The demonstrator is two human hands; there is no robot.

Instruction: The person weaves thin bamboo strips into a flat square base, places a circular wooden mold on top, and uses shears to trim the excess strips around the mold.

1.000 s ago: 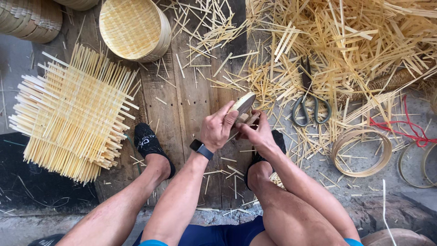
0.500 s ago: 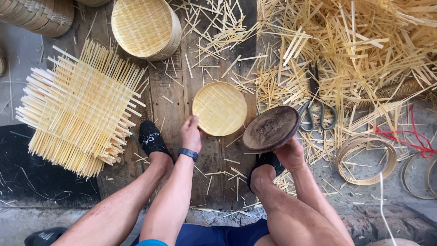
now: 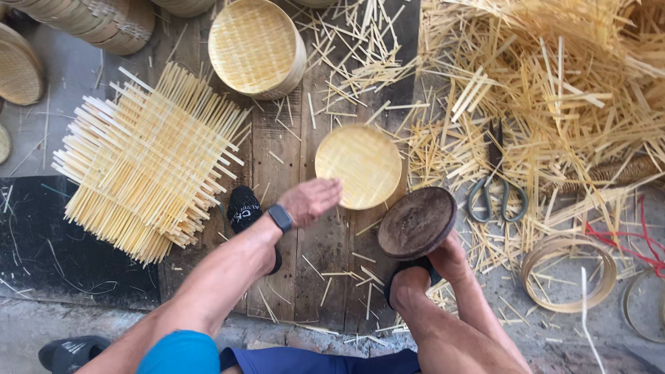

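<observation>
Weathered wooden planks make up the work floor, littered everywhere with pale bamboo offcuts. Using the small round woven disc in the middle of the planks as the landmark:

The left hand sits just left of and below the disc, palm down, fingers loosely spread, fingertips touching its rim or very close to it. It isn't closed around anything. The right hand is below and to the right of the disc, wrapped around the underside of a dark round wooden mould, which is tilted and lifted off the floor, its edge just about meeting the disc's lower right rim.

Stuff that could go sideways, just my guess:
- the disc is thin and flat, only pinned by fingertips, so it could skid on the loose slivers under it
- the mould looks heavy and is held one-handed at a tilt, so it could slip onto the foot in the black sandal right below it
- splinters all over, bare hands

Textures: the disc is a tight, fine, pale yellow weave. Far left of it lies a big square woven mat with untrimmed strip ends sticking out. Above it and to the left, a finished round basket with a bent rim. Right of it, scissors half buried in the strip pile, and lower right, thin bamboo hoops.
</observation>
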